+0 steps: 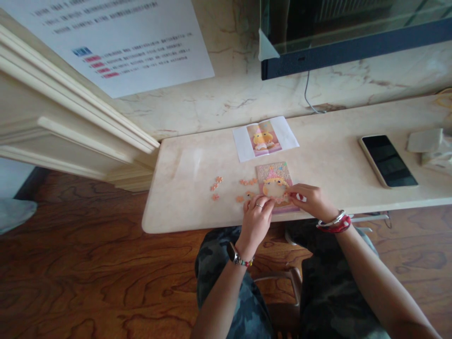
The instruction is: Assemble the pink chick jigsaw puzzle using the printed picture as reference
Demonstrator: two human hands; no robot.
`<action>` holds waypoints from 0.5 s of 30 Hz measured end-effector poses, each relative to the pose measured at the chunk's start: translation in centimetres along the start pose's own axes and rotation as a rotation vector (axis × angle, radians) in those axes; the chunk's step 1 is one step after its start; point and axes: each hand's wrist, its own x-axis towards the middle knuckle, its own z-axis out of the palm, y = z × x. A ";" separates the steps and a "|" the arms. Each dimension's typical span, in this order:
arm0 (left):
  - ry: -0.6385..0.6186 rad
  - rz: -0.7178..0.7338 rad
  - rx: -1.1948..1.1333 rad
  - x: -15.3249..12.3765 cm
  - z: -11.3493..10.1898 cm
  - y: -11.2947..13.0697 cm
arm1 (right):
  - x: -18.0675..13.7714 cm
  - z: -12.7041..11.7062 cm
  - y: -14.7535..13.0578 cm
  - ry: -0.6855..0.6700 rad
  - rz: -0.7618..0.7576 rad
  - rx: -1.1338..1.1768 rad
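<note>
A small jigsaw puzzle with a yellow cartoon figure lies near the front edge of a pale marble table. My left hand rests at the puzzle's lower left corner, fingers curled and pressed down on its edge. On the puzzle's lower right sits my right hand, fingers bent and pinched at the picture; what they hold is too small to make out. Several loose orange pieces lie left of the puzzle. A printed reference picture lies just behind it.
A dark-screened phone lies at the right of the table, with a pale folded cloth beyond it. A black-framed screen and a text poster hang on the marble wall. The floor is dark wood.
</note>
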 end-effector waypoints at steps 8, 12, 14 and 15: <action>-0.008 0.006 0.015 -0.1 0.2 0.0 | 0.3 0.6 -0.2 0.078 0.058 -0.109; 0.000 0.007 0.020 -0.1 0.1 0.1 | 0.5 0.7 -0.3 0.049 0.052 -0.099; 0.004 0.007 0.031 -0.1 0.2 0.1 | 0.6 0.5 -0.3 0.030 0.046 -0.085; 0.003 0.004 0.039 -0.2 0.3 0.2 | 0.6 0.4 -0.3 0.020 0.046 -0.084</action>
